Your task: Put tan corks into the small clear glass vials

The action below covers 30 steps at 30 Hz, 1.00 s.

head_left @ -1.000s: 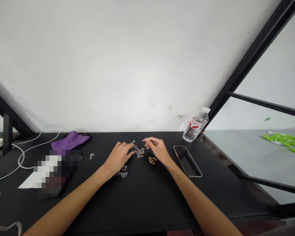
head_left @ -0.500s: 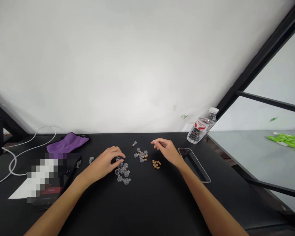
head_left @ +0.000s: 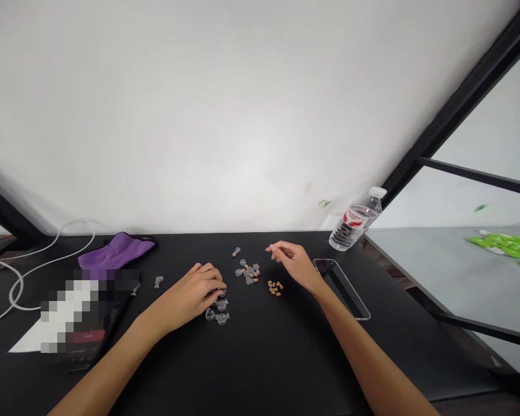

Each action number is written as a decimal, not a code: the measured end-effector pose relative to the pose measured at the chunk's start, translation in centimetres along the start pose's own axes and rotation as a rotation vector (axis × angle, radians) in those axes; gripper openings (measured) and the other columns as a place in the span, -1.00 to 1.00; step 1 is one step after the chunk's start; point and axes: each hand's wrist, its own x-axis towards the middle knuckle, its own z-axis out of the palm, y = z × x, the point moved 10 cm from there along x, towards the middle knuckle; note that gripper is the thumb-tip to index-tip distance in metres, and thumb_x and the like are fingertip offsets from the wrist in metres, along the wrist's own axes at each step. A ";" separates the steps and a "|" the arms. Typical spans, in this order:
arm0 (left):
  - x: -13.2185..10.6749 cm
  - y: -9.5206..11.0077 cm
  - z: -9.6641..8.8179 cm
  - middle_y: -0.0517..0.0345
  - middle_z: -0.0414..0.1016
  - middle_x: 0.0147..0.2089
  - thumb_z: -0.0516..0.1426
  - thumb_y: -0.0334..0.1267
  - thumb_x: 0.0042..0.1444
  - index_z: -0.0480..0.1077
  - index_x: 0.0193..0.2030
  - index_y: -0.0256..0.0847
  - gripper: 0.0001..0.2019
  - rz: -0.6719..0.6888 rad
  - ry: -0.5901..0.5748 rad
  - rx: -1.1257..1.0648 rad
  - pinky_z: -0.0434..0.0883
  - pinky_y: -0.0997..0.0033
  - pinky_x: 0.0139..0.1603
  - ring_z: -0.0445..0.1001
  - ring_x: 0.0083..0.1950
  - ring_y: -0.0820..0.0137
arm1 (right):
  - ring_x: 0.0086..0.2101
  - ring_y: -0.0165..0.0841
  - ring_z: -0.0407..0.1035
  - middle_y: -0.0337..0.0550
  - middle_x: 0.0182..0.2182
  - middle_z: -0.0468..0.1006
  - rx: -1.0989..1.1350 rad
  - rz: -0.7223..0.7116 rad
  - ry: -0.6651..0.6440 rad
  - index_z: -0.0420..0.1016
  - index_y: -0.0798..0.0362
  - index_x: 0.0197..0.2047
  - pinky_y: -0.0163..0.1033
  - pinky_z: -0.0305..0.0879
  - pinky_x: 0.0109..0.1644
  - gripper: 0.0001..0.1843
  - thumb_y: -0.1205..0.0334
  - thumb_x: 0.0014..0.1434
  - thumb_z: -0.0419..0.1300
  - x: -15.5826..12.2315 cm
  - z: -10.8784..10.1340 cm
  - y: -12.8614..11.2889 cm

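My left hand [head_left: 200, 290] is over a pile of small clear glass bottles [head_left: 222, 305]. Its fingers curl down to meet the thumb around one bottle at the upper edge of the pile, and the palm covers several others. My right hand [head_left: 291, 259] is raised slightly above the table, thumb and forefinger pressed together; anything between them is too small to make out. Below it lies a little heap of tiny cork stoppers [head_left: 275, 288]. Between the hands is a cluster of corked glass bottles [head_left: 248, 274]. One corked bottle [head_left: 236, 252] lies just behind that cluster.
A smartphone [head_left: 342, 289] lies right of my right hand. Behind it a water bottle [head_left: 355, 222] leans near the wall. At left are a purple cloth [head_left: 116, 252], a white cable [head_left: 15, 283], a dark device [head_left: 84, 346] and a loose glass bottle [head_left: 158, 281].
My left hand has moved slightly right and down over the bottle pile, its fingers and thumb drawing closer together. My right hand stays almost where it was, still pinched.
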 end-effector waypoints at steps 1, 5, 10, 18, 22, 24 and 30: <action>0.0 0.0 0.1 0.11 0.54 -0.05 0.04 -0.30 0.45 0.54 0.04 -0.09 -0.76 -0.005 -0.008 0.001 0.30 0.23 0.09 0.45 0.01 0.28 | -0.36 -0.31 0.40 -0.19 -0.43 0.51 0.000 -0.002 0.003 0.65 0.07 -0.20 -0.23 0.28 -0.20 -0.60 -0.08 0.35 0.17 0.0 -0.1 0.0; 0.2 -0.2 0.5 0.10 0.51 -0.03 0.02 -0.33 0.45 0.52 0.06 -0.08 -0.74 -0.014 -0.012 -0.001 0.29 0.21 0.11 0.43 0.02 0.27 | -0.35 -0.32 0.40 -0.19 -0.42 0.52 -0.011 0.003 -0.027 0.64 0.08 -0.20 -0.23 0.29 -0.20 -0.60 -0.06 0.36 0.16 0.0 -0.5 -0.2; 0.3 -0.9 0.7 0.09 0.50 -0.07 0.04 -0.27 0.46 0.55 0.00 -0.09 -0.77 -0.003 0.030 -0.024 0.29 0.20 0.08 0.41 -0.01 0.26 | -0.37 -0.33 0.39 -0.19 -0.42 0.54 -0.097 0.059 -0.282 0.64 0.09 -0.23 -0.24 0.28 -0.23 -0.62 -0.07 0.31 0.21 -0.7 0.5 -0.1; 0.1 -1.1 0.7 0.09 0.48 -0.10 0.01 -0.23 0.48 0.56 -0.02 -0.09 -0.73 -0.009 0.008 -0.029 0.33 0.22 0.04 0.42 -0.05 0.27 | -0.44 -0.39 0.27 -0.21 -0.47 0.49 -0.187 0.121 -0.574 0.65 0.13 -0.24 -0.29 0.19 -0.34 -0.65 -0.03 0.21 0.30 -2.3 1.6 0.3; 0.2 -0.9 -0.1 0.10 0.50 -0.10 0.06 -0.23 0.45 0.57 -0.03 -0.10 -0.77 -0.024 0.060 -0.076 0.36 0.17 0.12 0.45 -0.05 0.27 | -0.44 -0.38 0.28 -0.18 -0.45 0.52 -0.199 0.151 -0.641 0.66 0.14 -0.20 -0.29 0.21 -0.35 -0.67 0.01 0.17 0.33 -2.6 1.7 0.8; 0.3 -1.0 -0.5 0.11 0.53 -0.07 0.09 -0.24 0.43 0.55 0.00 -0.08 -0.80 -0.060 0.131 -0.165 0.36 0.17 0.19 0.48 -0.02 0.29 | -0.43 -0.38 0.29 -0.17 -0.43 0.53 -0.205 0.150 -0.662 0.67 0.14 -0.20 -0.29 0.21 -0.35 -0.67 0.01 0.17 0.33 -2.7 1.9 1.0; 0.2 -1.0 -0.5 0.15 0.62 -0.04 0.18 -0.33 0.30 0.52 -0.03 -0.10 -0.84 -0.180 0.386 -0.428 0.48 0.38 -0.08 0.54 -0.18 0.39 | -0.39 -0.36 0.36 -0.13 -0.38 0.58 -0.161 0.122 -0.620 0.66 0.12 -0.27 -0.26 0.27 -0.29 -0.69 0.00 0.18 0.35 -2.4 1.8 0.9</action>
